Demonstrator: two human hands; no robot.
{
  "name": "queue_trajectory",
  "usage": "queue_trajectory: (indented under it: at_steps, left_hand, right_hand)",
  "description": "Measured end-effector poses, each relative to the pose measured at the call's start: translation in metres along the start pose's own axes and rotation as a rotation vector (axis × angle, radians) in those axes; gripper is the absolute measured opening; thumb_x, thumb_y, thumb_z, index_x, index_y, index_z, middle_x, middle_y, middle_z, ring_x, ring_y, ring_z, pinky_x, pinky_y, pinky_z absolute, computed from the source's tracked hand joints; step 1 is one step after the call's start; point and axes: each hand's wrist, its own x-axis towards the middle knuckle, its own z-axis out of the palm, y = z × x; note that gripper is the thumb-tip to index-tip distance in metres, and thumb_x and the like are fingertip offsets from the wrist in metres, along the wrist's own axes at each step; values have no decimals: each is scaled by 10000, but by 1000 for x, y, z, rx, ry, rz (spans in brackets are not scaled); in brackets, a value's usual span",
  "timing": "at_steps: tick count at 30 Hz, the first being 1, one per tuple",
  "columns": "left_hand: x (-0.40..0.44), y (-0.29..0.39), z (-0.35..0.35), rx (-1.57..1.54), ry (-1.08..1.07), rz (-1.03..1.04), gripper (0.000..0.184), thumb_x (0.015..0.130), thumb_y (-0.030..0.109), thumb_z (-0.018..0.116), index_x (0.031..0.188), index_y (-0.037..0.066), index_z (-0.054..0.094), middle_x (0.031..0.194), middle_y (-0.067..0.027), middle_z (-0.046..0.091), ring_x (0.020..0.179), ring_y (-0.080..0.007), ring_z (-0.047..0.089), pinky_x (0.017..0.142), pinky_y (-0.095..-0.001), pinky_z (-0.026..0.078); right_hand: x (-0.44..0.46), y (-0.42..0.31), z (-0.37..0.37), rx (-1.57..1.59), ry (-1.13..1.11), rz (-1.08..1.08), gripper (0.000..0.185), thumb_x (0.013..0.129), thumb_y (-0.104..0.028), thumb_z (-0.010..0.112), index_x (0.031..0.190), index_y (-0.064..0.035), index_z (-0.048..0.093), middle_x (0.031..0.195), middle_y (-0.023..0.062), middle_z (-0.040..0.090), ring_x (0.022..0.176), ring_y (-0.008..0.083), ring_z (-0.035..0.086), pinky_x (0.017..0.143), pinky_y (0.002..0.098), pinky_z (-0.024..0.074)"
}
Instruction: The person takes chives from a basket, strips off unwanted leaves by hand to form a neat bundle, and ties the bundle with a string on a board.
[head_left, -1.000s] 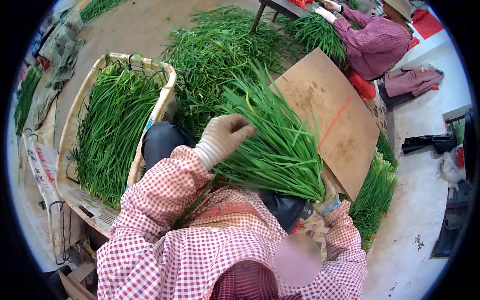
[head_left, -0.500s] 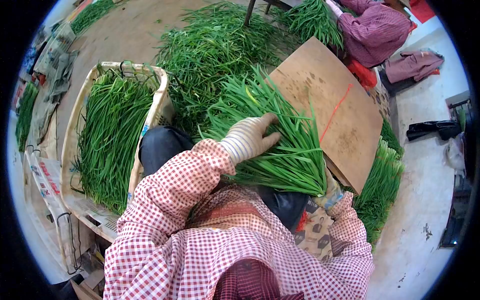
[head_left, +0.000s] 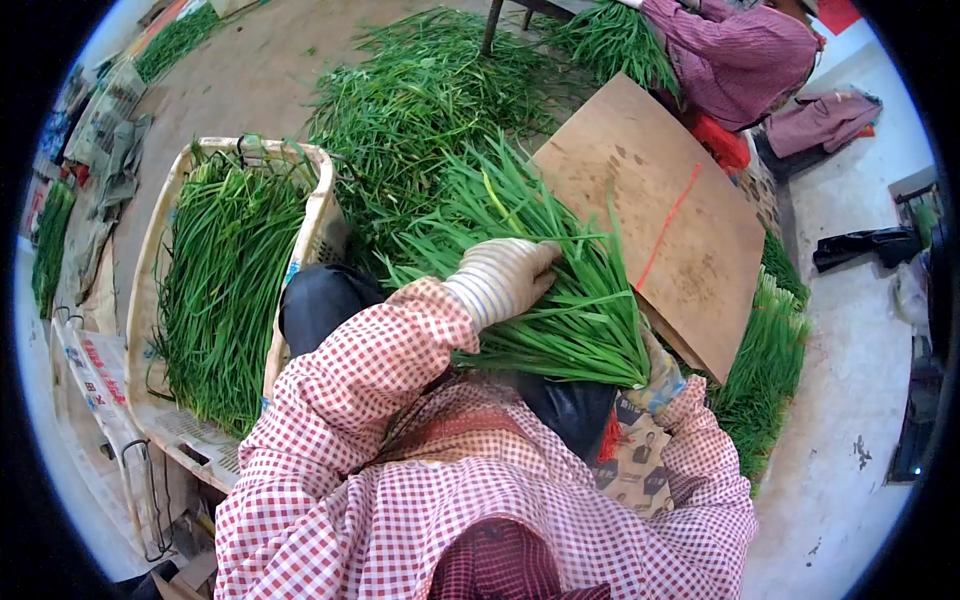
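Observation:
A loose bunch of green chives [head_left: 580,320] lies across my lap, its leaves fanning to the upper left and its cut ends to the lower right. My left hand [head_left: 510,280], in a white striped glove, is over the middle of the bunch. Its thumb and fingers are closed together, pinching a long chive leaf that sticks out to the right. My right hand [head_left: 663,375], in a dirty glove, is wrapped round the stem end of the bunch. Leaves and the board partly hide its fingers.
A brown board [head_left: 660,210] with a red string [head_left: 668,228] leans at the right. Left of my knee stands a white plastic crate [head_left: 325,190] full of chives. A leaf heap [head_left: 420,110] lies ahead, stacked bundles [head_left: 770,350] at right. A co-worker's sleeve [head_left: 735,60] shows at upper right.
My left hand's fingers, spread apart before, have closed on a leaf. My right hand keeps its grip on the stem end. The view has shifted slightly.

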Motion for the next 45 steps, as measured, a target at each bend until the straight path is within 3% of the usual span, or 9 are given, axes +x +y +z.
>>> queue_trajectory:
  at_steps: [6, 8, 10, 15, 22, 27, 36, 44, 45]
  left_hand:
    - [-9, -10, -15, 228, -121, 158, 219, 823, 260, 567, 933, 71, 581, 771, -170, 635, 712, -392, 620, 576, -461, 494]
    - [-2, -29, -21, 237, -332, -148, 235, 847, 231, 556, 992, 56, 619, 830, -161, 665, 778, -355, 651, 648, -445, 520]
    - [-25, -106, -21, -241, 274, -357, 270, 845, 248, 578, 1055, 83, 622, 886, -160, 670, 833, -345, 647, 756, -419, 523]
    - [-72, -144, -87, 307, 716, -139, 283, 808, 215, 649, 1059, 86, 623, 899, -144, 664, 889, -322, 638, 806, -398, 502]
    - [-140, -38, -98, -319, -118, -1, 269, 810, 311, 580, 819, 51, 649, 744, -186, 622, 716, -365, 619, 633, -432, 495]
    - [-118, -9, -40, -684, -505, 295, 595, 819, 262, 582, 1348, 74, 385, 1015, -210, 633, 910, -349, 630, 804, -409, 504]
    - [50, 3, 35, -2404, 19, -94, 699, 756, 497, 702, 1279, 114, 441, 1249, -71, 495, 1160, -274, 459, 1039, -456, 353]
    - [100, -22, 41, -2213, 540, -66, 608, 887, 523, 483, 1348, 130, 424, 1383, -128, 424, 1275, -296, 397, 1072, -500, 319]
    - [125, -42, 68, -2409, 338, 424, 538, 917, 462, 460, 1311, 96, 466, 1327, -143, 479, 1192, -304, 482, 1025, -506, 387]
  right_hand:
    - [7, 53, -23, -366, -192, -45, 733, 771, -78, 661, 1403, -27, 293, 1151, 158, 581, 1032, 263, 588, 883, 348, 455]
    - [2, -10, -15, -733, -151, 7, 749, 748, -81, 662, 1406, -68, 304, 1053, 191, 580, 974, 345, 584, 845, 386, 459]
    - [2, -17, -23, -930, -218, 55, 667, 768, -164, 647, 1371, -114, 367, 1021, 245, 603, 921, 335, 619, 764, 389, 489]
    - [58, -101, -25, -1158, -423, 80, 657, 847, -130, 549, 1439, -236, 285, 1093, 203, 591, 984, 387, 591, 855, 414, 467]
    - [196, -177, 57, -1442, -326, -187, 558, 898, -211, 506, 1418, -182, 304, 1168, 217, 561, 1034, 368, 582, 908, 404, 450]
    - [261, -189, 86, -1476, -239, -299, 546, 886, -198, 527, 1393, -149, 332, 1143, 215, 573, 1034, 357, 584, 897, 400, 455]
    - [225, -152, 4, -1238, -26, -369, 526, 863, -173, 564, 1348, -89, 381, 1099, 210, 594, 1034, 336, 588, 876, 393, 466]
    - [139, -12, -103, -1038, 43, -194, 473, 896, -216, 517, 1339, -89, 410, 1171, 232, 549, 1077, 334, 567, 913, 378, 452]
    - [137, 6, -119, -1038, 41, -172, 442, 944, -275, 445, 1360, -130, 406, 1273, 257, 490, 1121, 345, 543, 962, 367, 432]
